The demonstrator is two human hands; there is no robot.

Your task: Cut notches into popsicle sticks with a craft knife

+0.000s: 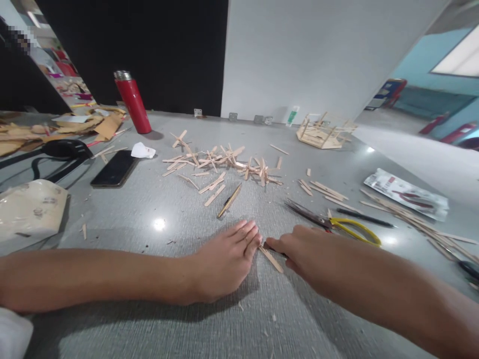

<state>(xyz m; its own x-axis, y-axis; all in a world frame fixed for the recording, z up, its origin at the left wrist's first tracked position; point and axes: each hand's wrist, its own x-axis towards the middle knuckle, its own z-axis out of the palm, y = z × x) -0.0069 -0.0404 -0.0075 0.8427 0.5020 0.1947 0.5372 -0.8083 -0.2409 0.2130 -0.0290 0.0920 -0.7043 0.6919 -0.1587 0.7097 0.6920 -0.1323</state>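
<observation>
My left hand [224,259] lies on the grey table [179,309] with its fingers pressed together, the tips holding down the end of a flat wooden stick [272,259]. My right hand [307,254] is closed just to the right of it, and a thin dark tool pokes out of the fist against the stick; I cannot make out what the tool is. A scattered pile of wooden sticks [220,162] lies further back, with a small utility knife [229,201] in front of it.
Yellow-handled scissors [337,224] and a black pen [364,217] lie right of my hands, beside long sticks [415,219] and a plastic packet [406,193]. A stick-built frame [322,132] stands at the back. A red flask [132,102], phone [114,168], cardboard scraps [75,127] and bag [30,207] are left.
</observation>
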